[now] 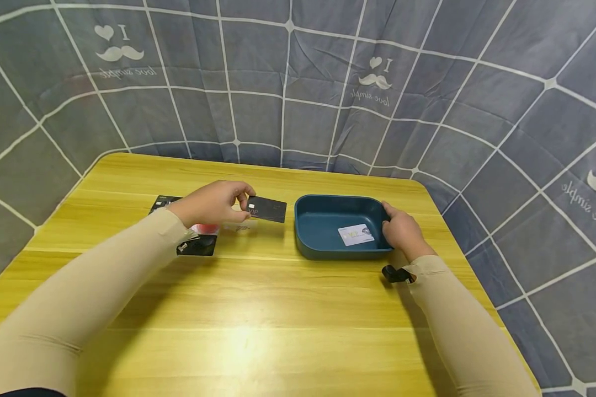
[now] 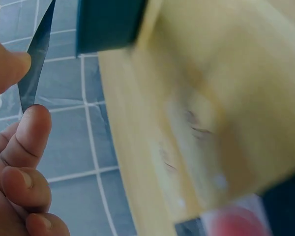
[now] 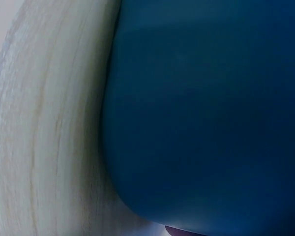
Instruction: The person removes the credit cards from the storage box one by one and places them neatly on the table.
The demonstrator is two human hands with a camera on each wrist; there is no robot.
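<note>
My left hand [image 1: 213, 199] pinches a black card marked VIP [image 1: 270, 209] between thumb and fingers, raised above the table just left of a dark blue rectangular bin [image 1: 345, 255]. Seen nearly edge-on in the left wrist view, the card [image 2: 38, 61] sits between the thumb and a fingertip. Inside the bin lies a white card [image 1: 355, 235]. At the bin's right end my right hand [image 1: 404, 230] grips the rim, thumb over the inner side. The right wrist view is mostly filled by the bin's outer wall [image 3: 196, 113].
Below the left forearm lie black cards [image 1: 198, 246] and a red-and-white one [image 1: 207, 227], partly hidden. A pale card [image 1: 239, 225] rests beside them on the wooden table [image 1: 258, 309]. A grey checked cloth [image 1: 258, 121] hangs behind the table.
</note>
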